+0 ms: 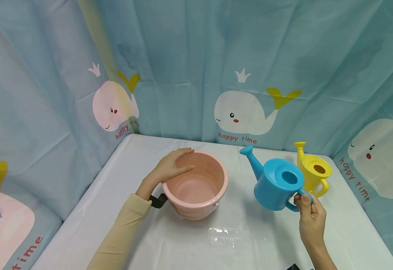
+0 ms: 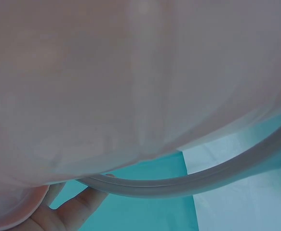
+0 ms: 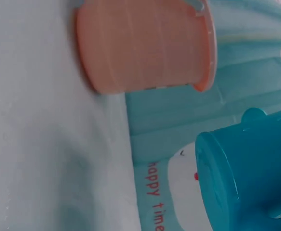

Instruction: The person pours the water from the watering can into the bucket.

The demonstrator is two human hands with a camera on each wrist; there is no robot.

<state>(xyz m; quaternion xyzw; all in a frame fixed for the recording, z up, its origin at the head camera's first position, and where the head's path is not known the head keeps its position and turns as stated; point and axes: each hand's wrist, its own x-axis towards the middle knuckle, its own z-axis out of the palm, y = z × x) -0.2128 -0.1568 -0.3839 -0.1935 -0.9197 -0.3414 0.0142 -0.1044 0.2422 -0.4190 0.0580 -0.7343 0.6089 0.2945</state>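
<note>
A pink bucket [image 1: 196, 210] stands upright on the white table, with no contents showing inside. My left hand [image 1: 169, 167] grips its left rim, the thumb inside and the other fingers along the outer side. The bucket wall [image 2: 130, 96] fills most of the left wrist view, its curved carrying handle [image 2: 159, 188] hanging below my fingers [image 2: 80, 207]. My right hand [image 1: 312, 221] holds a blue watering can [image 1: 275, 187] by its handle, right of the bucket. Raised above the table, the can [image 3: 256, 163] has its spout directed left toward the bucket.
Behind the blue can, a yellow watering can [image 1: 314, 170] stands at the table's back right. Shiny wet patches [image 1: 224, 234] lie on the white tabletop [image 1: 183, 247] in front of the bucket. A blue curtain [image 1: 183, 108] with whale prints encloses the back and sides.
</note>
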